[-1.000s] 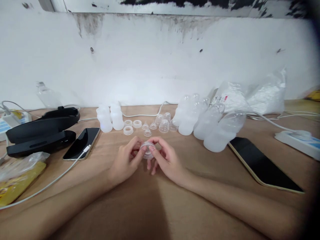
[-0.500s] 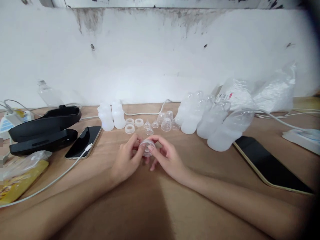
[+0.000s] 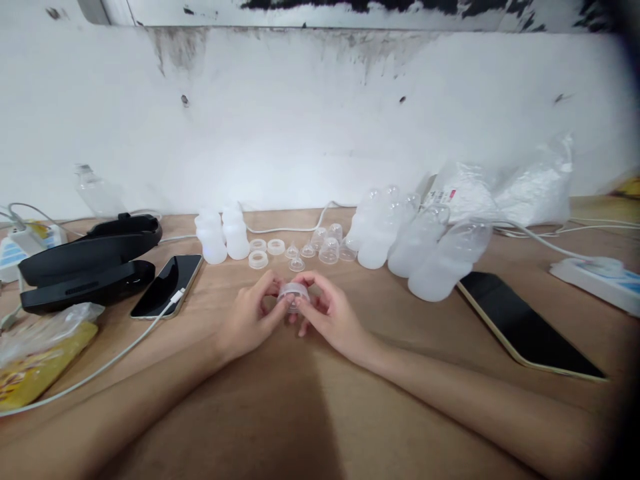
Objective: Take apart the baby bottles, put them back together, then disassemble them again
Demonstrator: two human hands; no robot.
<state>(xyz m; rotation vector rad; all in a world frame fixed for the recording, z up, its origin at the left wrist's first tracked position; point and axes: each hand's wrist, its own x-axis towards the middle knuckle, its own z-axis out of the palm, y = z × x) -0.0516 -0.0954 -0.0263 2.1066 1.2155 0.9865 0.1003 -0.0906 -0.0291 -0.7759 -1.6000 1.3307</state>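
Note:
Between the fingers of both hands is a translucent bottle collar ring (image 3: 294, 289), held above the table. Something clear, perhaps a nipple, shows within it, partly hidden by the thumbs. My left hand (image 3: 253, 312) grips its left side and my right hand (image 3: 334, 315) its right side, thumbs pressed on the near face. Just beyond lie loose collar rings (image 3: 258, 259) and clear bottle nipples (image 3: 297, 264). Beside the nipples stand clear domed caps (image 3: 329, 251).
White bottles (image 3: 235, 233) stand at back left; several capped bottles (image 3: 375, 233) stand at back right. Phones lie left (image 3: 167, 287) and right (image 3: 525, 327). A black case (image 3: 90, 260), a yellow packet (image 3: 45, 360), power strips (image 3: 597, 280), cables and plastic bags (image 3: 530, 190) line the sides.
The collar ring has tilted, so its side wall now faces me more, and my thumbs have moved lower on it. The view has shifted slightly.

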